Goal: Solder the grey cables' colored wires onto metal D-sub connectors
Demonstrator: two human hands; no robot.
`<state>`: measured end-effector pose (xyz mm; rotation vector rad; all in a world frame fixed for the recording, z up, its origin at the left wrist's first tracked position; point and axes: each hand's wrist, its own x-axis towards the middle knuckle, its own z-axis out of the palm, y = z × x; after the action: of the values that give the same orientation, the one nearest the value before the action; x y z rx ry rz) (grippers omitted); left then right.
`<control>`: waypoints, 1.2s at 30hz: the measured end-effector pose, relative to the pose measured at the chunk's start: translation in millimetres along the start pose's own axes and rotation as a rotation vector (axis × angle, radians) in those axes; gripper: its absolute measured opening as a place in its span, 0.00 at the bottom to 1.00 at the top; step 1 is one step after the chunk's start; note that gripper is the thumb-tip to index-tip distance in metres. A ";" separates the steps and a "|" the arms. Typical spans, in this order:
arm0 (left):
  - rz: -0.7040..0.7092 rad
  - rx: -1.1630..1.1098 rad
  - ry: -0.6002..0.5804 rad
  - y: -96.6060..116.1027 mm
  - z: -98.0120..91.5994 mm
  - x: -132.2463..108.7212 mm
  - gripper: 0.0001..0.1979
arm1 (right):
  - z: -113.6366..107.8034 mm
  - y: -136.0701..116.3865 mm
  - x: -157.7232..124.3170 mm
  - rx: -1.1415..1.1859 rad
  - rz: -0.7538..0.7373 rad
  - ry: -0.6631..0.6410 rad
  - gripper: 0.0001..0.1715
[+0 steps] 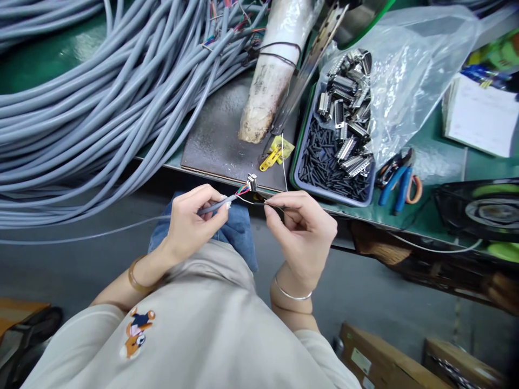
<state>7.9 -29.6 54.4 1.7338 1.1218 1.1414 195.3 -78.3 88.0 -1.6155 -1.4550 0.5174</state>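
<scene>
My left hand [194, 216] is closed round a grey cable [219, 205] near its stripped end. Short coloured wires [243, 189] come out of that end and run to a small metal connector [252, 182]. A thin pale wire [246, 200] branches off towards my right hand [302, 227]. Thumb and forefinger there are pinched at the far end of this wire, where a slim dark piece shows; whether it is a sleeve round the wire I cannot tell. Both hands are just in front of the bench edge, above my lap.
A large bundle of grey cables [101, 129] covers the bench's left. A blue bin [298, 167] holds connectors [344, 108] and small black tubes [324, 162]. Blue-handled pliers [401, 189] lie beside it. A yellow clip-like tool [271, 159] rests on the dark board [219, 135].
</scene>
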 end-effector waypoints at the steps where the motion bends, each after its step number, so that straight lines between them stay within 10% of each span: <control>1: -0.003 0.000 0.004 -0.2 -0.3 0.2 0.05 | -0.1 -0.3 0.0 -0.005 0.000 -0.007 0.03; 16: -0.131 -0.103 -0.175 4.0 2.1 -0.6 0.05 | 13.6 1.2 -4.2 -0.050 -0.167 -0.029 0.07; 24: -0.310 -0.699 -0.361 3.2 -0.9 8.3 0.12 | -2.1 6.8 1.0 0.044 -0.070 0.148 0.19; 36: 0.016 -0.575 -0.249 9.1 3.8 13.1 0.03 | 2.1 4.7 6.2 0.376 0.122 -0.134 0.12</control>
<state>16.7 -20.7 65.0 1.3801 0.5541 1.0861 197.8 -71.5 84.6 -1.3931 -1.2675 0.9256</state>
